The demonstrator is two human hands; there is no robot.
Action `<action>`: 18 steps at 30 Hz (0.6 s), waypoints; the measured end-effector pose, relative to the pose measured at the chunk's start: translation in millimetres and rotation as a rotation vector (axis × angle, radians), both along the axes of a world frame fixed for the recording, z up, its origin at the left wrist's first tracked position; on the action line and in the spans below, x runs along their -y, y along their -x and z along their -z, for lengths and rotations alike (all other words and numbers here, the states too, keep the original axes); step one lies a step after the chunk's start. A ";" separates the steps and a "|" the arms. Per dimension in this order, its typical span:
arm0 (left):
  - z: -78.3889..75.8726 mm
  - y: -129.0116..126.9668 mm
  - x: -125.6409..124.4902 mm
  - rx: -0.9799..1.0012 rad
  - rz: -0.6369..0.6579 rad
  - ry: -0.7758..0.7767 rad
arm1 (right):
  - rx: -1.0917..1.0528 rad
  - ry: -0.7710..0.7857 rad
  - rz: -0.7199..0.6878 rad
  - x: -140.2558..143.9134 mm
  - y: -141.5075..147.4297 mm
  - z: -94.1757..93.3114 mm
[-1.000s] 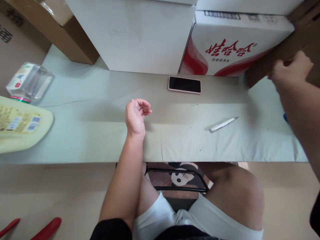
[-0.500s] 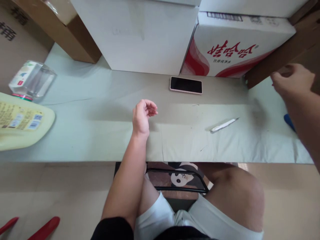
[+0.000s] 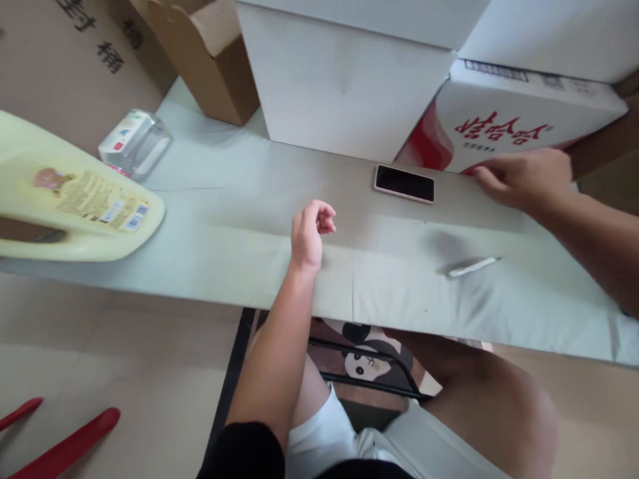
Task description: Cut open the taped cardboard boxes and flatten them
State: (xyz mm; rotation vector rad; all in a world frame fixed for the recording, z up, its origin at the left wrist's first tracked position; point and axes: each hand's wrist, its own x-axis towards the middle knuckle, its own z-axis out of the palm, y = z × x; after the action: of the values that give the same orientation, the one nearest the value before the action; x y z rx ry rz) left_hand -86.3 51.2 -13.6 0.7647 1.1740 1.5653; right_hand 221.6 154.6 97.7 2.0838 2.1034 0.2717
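Phone point(image 3: 404, 183) lies flat, screen up and dark, on the pale table cover point(image 3: 224, 219), just in front of the red-and-white carton point(image 3: 504, 126). Right hand point(image 3: 524, 178) now rests palm down just right of the phone, fingers stretched flat and narrow, holding nothing; a second ago it was up at the brown box at the far right edge. Judged: the hand has left that box and come to the phone's side. Left hand point(image 3: 308, 233) is unchanged, wrist on the table, fingers loosely curled, empty. White pen point(image 3: 472, 267) lies untouched nearer the table edge. Yellow jug point(image 3: 74, 206) and clear bottle point(image 3: 134, 143) lie far left.
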 end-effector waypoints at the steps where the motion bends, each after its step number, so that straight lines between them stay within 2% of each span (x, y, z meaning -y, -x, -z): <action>1: -0.8 4.4 1.6 0.013 -0.012 -0.002 | -0.041 -0.019 -0.096 -4.4 21.8 1.3; 5: -6.3 20.3 6.9 0.046 -0.036 0.004 | -0.282 -0.085 -0.427 -30.3 113.1 13.2; 10: -14.1 39.3 12.2 0.142 -0.079 0.024 | -0.644 0.029 -0.815 -60.6 247.5 35.3; 14: -17.3 53.3 14.6 0.189 -0.138 0.019 | -0.882 -0.007 -1.009 -83.8 356.6 58.1; 16: -18.3 57.7 15.5 0.192 -0.162 0.007 | -0.931 0.011 -1.027 -96.9 402.9 66.3; 18: -19.7 60.0 16.7 0.194 -0.180 -0.010 | -0.878 0.079 -0.999 -107.5 439.4 70.1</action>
State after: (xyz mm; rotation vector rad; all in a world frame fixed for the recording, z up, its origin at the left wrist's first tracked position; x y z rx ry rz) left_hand -146.3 34.5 6.1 0.5114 1.1159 1.7527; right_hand -217.8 262.1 27.5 0.9565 3.4124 -0.7439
